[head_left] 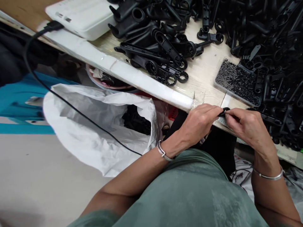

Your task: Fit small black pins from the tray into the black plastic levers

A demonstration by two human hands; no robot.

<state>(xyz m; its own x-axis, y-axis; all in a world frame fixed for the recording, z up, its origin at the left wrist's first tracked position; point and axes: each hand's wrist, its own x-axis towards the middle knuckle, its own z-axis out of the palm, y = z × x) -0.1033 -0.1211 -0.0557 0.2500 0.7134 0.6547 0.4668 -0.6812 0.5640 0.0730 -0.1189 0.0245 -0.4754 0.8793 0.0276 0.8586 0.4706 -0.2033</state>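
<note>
My left hand and my right hand meet at the table's near edge, both pinched on a small black plastic part held between their fingertips. Most of the part is hidden by the fingers. Each wrist wears a silver bangle. Just beyond the hands lies a clear tray of small black screws. A big heap of black plastic arm-shaped parts covers the wooden table behind it.
A white device with a black cable sits at the table's far left. White foam padding lines the table edge. Below it an open white sack holds more black parts. My green-clad lap fills the foreground.
</note>
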